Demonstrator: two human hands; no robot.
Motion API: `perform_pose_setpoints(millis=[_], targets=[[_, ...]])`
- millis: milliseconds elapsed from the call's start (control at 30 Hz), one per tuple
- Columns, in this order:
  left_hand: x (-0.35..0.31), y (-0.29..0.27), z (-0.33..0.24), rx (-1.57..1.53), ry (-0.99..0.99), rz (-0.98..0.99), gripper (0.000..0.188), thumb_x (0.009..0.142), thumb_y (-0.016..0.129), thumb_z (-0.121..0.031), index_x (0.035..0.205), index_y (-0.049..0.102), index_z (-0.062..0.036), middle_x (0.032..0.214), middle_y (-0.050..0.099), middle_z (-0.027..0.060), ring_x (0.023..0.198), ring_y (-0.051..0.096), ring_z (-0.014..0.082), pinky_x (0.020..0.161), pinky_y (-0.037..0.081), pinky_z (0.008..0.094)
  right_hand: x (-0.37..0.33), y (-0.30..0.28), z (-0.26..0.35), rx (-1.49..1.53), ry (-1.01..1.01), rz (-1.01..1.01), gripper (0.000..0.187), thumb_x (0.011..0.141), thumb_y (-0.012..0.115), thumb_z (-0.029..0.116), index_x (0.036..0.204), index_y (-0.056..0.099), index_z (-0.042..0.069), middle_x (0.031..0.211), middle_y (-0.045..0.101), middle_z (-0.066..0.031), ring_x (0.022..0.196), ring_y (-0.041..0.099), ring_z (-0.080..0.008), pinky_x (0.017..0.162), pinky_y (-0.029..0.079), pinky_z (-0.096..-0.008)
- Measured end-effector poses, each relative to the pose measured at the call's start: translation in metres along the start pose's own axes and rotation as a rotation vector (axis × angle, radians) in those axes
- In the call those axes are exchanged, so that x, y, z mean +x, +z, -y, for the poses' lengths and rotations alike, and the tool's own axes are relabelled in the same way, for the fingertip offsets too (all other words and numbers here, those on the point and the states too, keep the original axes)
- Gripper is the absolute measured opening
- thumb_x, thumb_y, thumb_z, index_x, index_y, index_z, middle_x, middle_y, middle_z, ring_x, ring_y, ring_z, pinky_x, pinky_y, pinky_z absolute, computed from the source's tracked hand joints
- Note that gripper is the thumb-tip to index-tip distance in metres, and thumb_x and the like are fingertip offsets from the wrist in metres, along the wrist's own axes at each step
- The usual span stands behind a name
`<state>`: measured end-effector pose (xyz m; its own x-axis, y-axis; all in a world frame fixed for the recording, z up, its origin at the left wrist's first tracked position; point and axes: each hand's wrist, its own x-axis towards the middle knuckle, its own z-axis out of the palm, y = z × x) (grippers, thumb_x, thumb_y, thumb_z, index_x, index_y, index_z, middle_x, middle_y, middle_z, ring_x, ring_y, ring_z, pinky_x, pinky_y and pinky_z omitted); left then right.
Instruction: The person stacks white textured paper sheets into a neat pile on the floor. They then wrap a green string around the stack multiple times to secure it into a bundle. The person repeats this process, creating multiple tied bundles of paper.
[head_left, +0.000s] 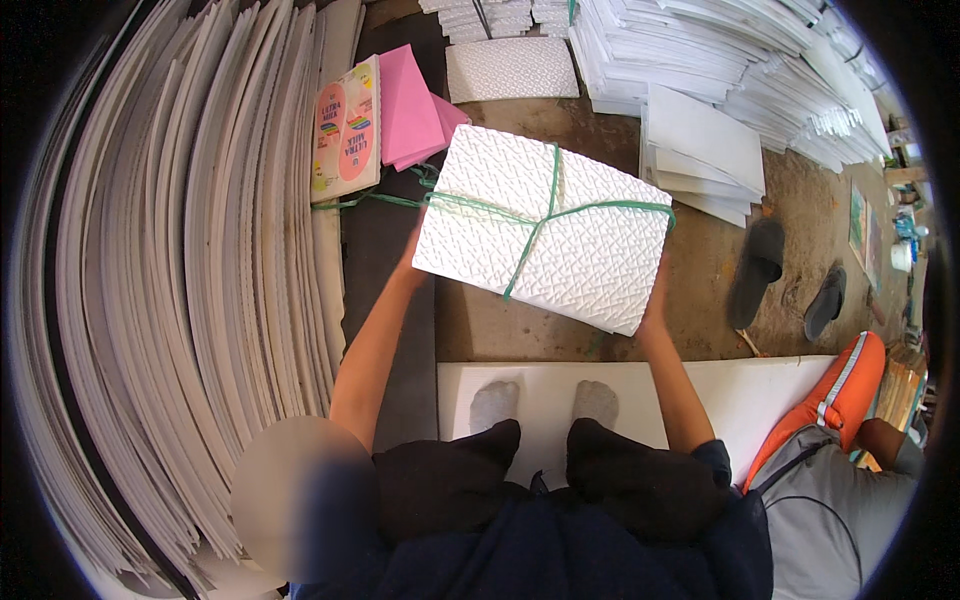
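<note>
A white bundle (480,240) of embossed, woven-patterned boards or flat boxes, tied crosswise with green plastic string (600,206), hangs tilted in front of me above the floor. My left hand (414,258) grips its left end and my right hand (653,305) its right end. Both hands are closed on it, with most of their fingers hidden by the bundle. A loose tail of the string trails from the left end toward a printed pink and cream carton sheet (346,130). Pink sheets (411,108) lie fanned beside that carton sheet.
Tall stacked boards (200,220) line the left. White sheets (690,60) are piled at the far right, with a smaller stack (703,150) nearer. Another textured bundle (512,70) lies behind. Dark slippers (757,270) rest on the floor. A person in grey trousers (825,510) sits at right.
</note>
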<state>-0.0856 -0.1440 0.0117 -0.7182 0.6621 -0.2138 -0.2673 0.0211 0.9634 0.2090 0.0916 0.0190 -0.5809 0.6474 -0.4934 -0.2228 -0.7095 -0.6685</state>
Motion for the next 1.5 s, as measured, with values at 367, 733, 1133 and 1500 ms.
perform_pose_setpoints(millis=[367,733,1133,1500], targets=[[-0.019,0.080,-0.180,1.066,0.775,0.404,0.040,0.066,0.070,-0.028,0.099,0.055,-0.0111,0.102,0.047,0.0063,0.101,0.040,0.0245,0.090,0.029,0.0369,-0.029,0.145,0.116,-1.616,-1.237,0.351,0.019,0.072,0.063,0.013,0.090,0.059,0.008,0.111,0.052,-0.0050,0.107,0.045,-0.0243,0.091,0.033,-0.0378],[-0.012,0.098,-0.177,0.974,0.629,0.295,0.028,0.077,0.062,-0.022,0.069,0.048,0.0004,0.063,0.051,0.0128,0.052,0.048,0.0293,0.054,0.041,0.0348,-0.065,0.154,0.127,-1.627,-0.799,0.382,0.007,0.081,0.055,0.013,0.084,0.053,0.006,0.063,0.056,-0.0119,0.058,0.057,-0.0292,0.050,0.044,-0.0370],[0.020,0.116,-0.170,1.080,0.718,0.220,0.019,0.072,0.062,-0.015,0.066,0.053,0.0010,0.063,0.048,0.0115,0.054,0.051,0.0248,0.051,0.041,0.0333,-0.068,0.098,0.152,-1.118,-0.332,0.524,0.030,0.090,0.043,0.019,0.066,0.046,0.002,0.067,0.051,-0.0062,0.063,0.050,-0.0145,0.064,0.042,-0.0323],[0.030,0.079,-0.172,1.218,0.985,0.424,0.014,0.068,0.059,-0.007,0.065,0.046,-0.0026,0.066,0.047,0.0089,0.056,0.051,0.0273,0.049,0.041,0.0360,-0.050,0.118,0.128,-0.517,-0.346,0.617,0.037,0.092,0.038,0.019,0.058,0.032,0.006,0.055,0.029,0.0007,0.052,0.029,-0.0108,0.052,0.032,-0.0271]])
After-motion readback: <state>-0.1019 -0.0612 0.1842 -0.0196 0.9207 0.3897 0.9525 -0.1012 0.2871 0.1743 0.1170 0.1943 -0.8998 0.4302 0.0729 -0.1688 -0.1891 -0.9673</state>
